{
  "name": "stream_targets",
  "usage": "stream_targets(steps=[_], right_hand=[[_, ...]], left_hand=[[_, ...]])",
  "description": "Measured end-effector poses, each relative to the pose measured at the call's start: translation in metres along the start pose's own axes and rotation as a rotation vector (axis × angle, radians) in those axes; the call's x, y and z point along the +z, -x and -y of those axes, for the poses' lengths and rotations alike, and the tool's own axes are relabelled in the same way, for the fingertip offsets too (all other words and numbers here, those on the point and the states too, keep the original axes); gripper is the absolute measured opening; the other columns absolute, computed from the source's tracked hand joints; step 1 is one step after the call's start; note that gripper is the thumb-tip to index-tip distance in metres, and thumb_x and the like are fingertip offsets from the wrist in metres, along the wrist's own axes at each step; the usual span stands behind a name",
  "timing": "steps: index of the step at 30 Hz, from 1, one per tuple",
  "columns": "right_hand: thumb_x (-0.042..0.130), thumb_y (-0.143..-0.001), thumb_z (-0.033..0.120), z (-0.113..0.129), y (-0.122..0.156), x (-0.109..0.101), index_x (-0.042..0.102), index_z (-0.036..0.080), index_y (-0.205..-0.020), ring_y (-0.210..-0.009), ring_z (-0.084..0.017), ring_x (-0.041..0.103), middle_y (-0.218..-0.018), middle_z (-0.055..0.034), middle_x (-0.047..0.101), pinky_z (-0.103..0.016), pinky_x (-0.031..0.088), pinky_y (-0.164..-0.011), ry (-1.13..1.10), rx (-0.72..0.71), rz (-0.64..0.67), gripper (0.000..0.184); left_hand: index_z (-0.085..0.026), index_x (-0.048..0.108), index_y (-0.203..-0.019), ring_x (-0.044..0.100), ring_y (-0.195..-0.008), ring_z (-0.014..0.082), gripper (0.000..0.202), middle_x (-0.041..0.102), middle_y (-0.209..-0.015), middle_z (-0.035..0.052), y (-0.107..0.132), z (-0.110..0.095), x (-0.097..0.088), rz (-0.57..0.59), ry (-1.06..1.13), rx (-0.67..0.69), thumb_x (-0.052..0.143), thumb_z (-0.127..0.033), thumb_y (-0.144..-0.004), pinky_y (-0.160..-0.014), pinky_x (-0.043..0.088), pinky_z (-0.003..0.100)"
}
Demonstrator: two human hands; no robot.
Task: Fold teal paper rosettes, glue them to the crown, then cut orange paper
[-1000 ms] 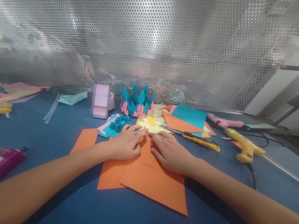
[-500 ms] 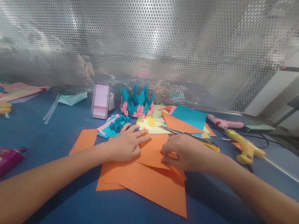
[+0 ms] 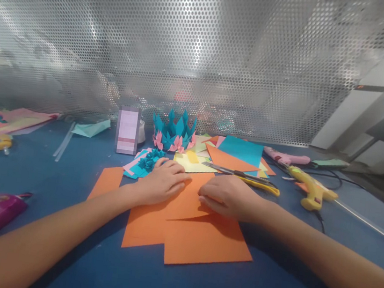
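Observation:
Several orange paper sheets (image 3: 207,243) overlap on the blue table in front of me. My left hand (image 3: 163,185) lies flat on the upper sheet (image 3: 190,198), its fingers stretched out and open. At that sheet's right side my right hand (image 3: 229,196) is closed, fingertips bent together on the paper; its thumb is partly hidden. The sheet's near edge stands a little off the one below. Scissors (image 3: 231,172) with a yellow handle lie just beyond my right hand. A folded blue paper piece (image 3: 151,158) sits on small blue and pink sheets beyond my left hand.
A blue paper crown (image 3: 174,132) with pink pieces stands at the back. Behind it rises a perforated metal panel (image 3: 198,45). Yellow (image 3: 313,190) and pink (image 3: 287,157) glue guns with cords lie right. A magenta device (image 3: 6,214) is at left, a phone-like blurred rectangle (image 3: 127,131) stands upright.
The lower orange sheet has turned and shifted right. My right hand has moved slightly left, its fingers closer together. My left hand stays on the paper, its fingers less spread.

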State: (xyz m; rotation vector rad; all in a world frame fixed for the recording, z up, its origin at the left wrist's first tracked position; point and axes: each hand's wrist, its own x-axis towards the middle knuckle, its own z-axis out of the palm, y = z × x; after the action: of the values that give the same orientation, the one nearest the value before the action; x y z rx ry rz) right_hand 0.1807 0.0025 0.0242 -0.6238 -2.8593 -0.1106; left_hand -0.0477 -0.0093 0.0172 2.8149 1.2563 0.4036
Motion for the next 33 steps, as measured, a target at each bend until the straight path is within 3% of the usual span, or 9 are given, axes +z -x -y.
stream_targets(steps=[3,7,12,18,24,29,33], right_hand=[[0.038,-0.093,0.030,0.001,0.000,0.001,0.063,0.017,-0.079,-0.066,-0.017,0.054,-0.070,-0.0060,0.063,-0.028,0.035,-0.060,0.011,-0.030,0.013,0.031],[0.038,-0.093,0.027,0.000,0.000,0.002,0.062,0.017,-0.080,-0.070,-0.017,0.054,-0.071,-0.0062,0.063,-0.029,0.037,-0.062,0.027,-0.112,0.016,0.029],[0.038,-0.093,0.022,-0.001,0.001,0.002,0.061,0.016,-0.079,-0.071,-0.016,0.054,-0.074,-0.0065,0.064,-0.028,0.039,-0.063,0.053,-0.199,-0.018,0.028],[0.041,-0.090,0.019,0.000,0.002,0.000,0.061,0.015,-0.075,-0.070,-0.016,0.054,-0.072,-0.0059,0.064,-0.028,0.041,-0.065,0.035,-0.210,-0.020,0.025],[0.043,-0.087,0.016,-0.003,0.005,0.000,0.060,0.015,-0.071,-0.067,-0.015,0.054,-0.069,-0.0057,0.063,-0.028,0.043,-0.066,-0.004,-0.228,-0.038,0.023],[0.042,-0.086,0.016,-0.003,0.005,-0.002,0.058,0.016,-0.069,-0.066,-0.014,0.054,-0.068,-0.0054,0.062,-0.027,0.043,-0.066,-0.042,-0.238,-0.054,0.023],[0.042,-0.086,0.016,-0.003,0.006,-0.003,0.057,0.016,-0.069,-0.065,-0.014,0.053,-0.068,-0.0046,0.062,-0.026,0.042,-0.064,-0.050,-0.235,-0.041,0.022]], left_hand=[[-0.022,0.060,-0.097,0.048,-0.097,0.0227,0.023,0.058,-0.096,0.0043,-0.001,0.000,0.005,-0.031,-0.017,-0.081,0.043,-0.036,-0.090,-0.086,0.031,0.040],[-0.019,0.059,-0.081,0.048,-0.088,0.0208,0.018,0.056,-0.085,0.0030,-0.002,-0.001,0.007,-0.082,-0.050,-0.170,0.051,-0.034,-0.087,-0.081,0.032,0.037],[-0.018,0.059,-0.076,0.049,-0.080,0.0197,0.013,0.058,-0.080,0.0026,-0.003,-0.004,0.002,-0.151,-0.186,-0.121,0.052,-0.021,-0.086,-0.077,0.033,0.036],[-0.016,0.057,-0.077,0.050,-0.079,0.0221,0.013,0.059,-0.080,0.0055,-0.002,0.001,-0.002,-0.232,-0.458,-0.098,0.049,-0.019,-0.086,-0.078,0.033,0.038],[-0.014,0.058,-0.075,0.052,-0.077,0.0238,0.017,0.060,-0.078,0.0099,0.001,0.010,-0.011,-0.184,-0.597,-0.182,0.043,-0.012,-0.082,-0.076,0.033,0.040],[-0.012,0.059,-0.072,0.052,-0.077,0.0263,0.019,0.060,-0.074,0.0123,0.005,0.001,-0.019,-0.109,-0.643,-0.185,0.042,-0.005,-0.076,-0.076,0.033,0.042],[-0.014,0.059,-0.076,0.053,-0.080,0.0252,0.021,0.061,-0.074,0.0097,0.006,-0.008,-0.014,-0.071,-0.649,-0.164,0.041,-0.002,-0.076,-0.083,0.033,0.044]])
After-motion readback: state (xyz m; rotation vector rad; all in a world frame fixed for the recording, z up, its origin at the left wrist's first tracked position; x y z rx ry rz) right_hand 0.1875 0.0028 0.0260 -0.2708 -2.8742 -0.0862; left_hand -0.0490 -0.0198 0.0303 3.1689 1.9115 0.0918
